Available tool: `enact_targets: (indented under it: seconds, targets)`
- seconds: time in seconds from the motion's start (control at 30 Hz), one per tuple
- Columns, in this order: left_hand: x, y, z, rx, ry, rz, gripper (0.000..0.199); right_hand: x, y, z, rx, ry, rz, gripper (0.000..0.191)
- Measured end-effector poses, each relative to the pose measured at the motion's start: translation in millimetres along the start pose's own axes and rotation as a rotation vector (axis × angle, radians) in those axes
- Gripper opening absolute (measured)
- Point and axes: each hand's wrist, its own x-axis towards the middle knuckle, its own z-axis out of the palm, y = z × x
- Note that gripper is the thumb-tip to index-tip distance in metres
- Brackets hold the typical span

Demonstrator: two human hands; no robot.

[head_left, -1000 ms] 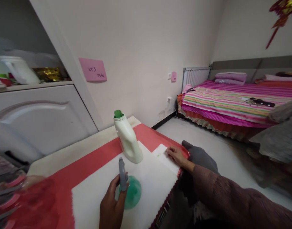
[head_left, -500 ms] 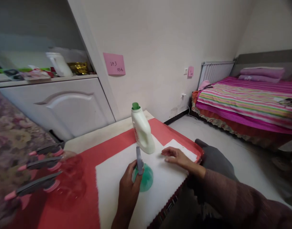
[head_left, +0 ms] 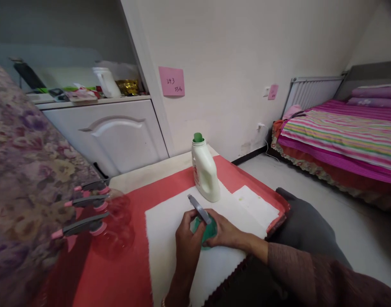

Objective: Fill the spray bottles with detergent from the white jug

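A green see-through spray bottle (head_left: 210,233) with a grey spray head (head_left: 199,209) stands on a white cloth (head_left: 166,226). My left hand (head_left: 188,238) is closed around its neck, just under the spray head. Around the right side of the bottle's body curl the fingers of my right hand (head_left: 226,233). Just behind them a pale green detergent jug (head_left: 208,170) stands upright, uncapped, with something green poking out of its mouth.
Three clear spray bottles (head_left: 114,232) with pink collars and grey levers stand on the red table cover (head_left: 134,277) at the left. A white sheet (head_left: 254,207) lies to the right. Behind are a cabinet (head_left: 118,132) and a bed (head_left: 339,128).
My right hand has moved left from above the cloth and taken hold of the spray bottle's body. The spray head has turned and tilts differently. The whole view has shifted left.
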Motion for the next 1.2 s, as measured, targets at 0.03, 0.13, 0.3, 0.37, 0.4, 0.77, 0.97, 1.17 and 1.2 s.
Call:
enact_targets:
  seconds: [0.03, 0.13, 0.3, 0.37, 0.4, 0.77, 0.97, 1.17, 1.2]
  targets:
    - [0.7, 1.1, -1.0, -0.001, -0.016, 0.001, 0.023, -0.2, -0.3, 0.0, 0.003, 0.001, 0.002, 0.084]
    - [2.4, 4.2, -7.3, -0.001, -0.123, 0.034, 0.026, -0.4, -1.4, -0.1, 0.021, -0.001, 0.011, 0.085]
    - [1.3, 5.5, -13.7, 0.082, -0.216, 0.162, 0.030, 0.1, -2.7, -2.1, -0.007, -0.020, -0.004, 0.086]
    - [-0.1, 6.1, -12.6, 0.106, -0.211, 0.202, 0.030, 0.4, -1.5, -2.3, -0.017, -0.022, -0.016, 0.087]
    - [-0.7, 6.5, -11.7, 0.114, -0.210, 0.207, 0.030, 0.5, -0.4, -2.0, -0.021, -0.017, -0.020, 0.087]
    - [-0.3, 9.4, -4.8, 0.178, -0.121, 0.238, 0.023, 1.5, 6.1, 1.9, -0.082, 0.018, -0.084, 0.083]
    - [2.9, 3.0, -11.6, 0.083, -0.192, 0.103, 0.029, 0.4, -0.6, -0.6, -0.060, -0.001, -0.038, 0.083]
    - [3.4, -1.7, -8.7, -0.063, -0.240, 0.062, 0.033, 0.4, -4.1, -1.3, -0.053, -0.001, -0.029, 0.076]
    - [2.7, -1.3, -7.6, -0.069, -0.236, 0.078, 0.033, 0.5, -4.0, -1.2, -0.053, -0.003, -0.038, 0.076]
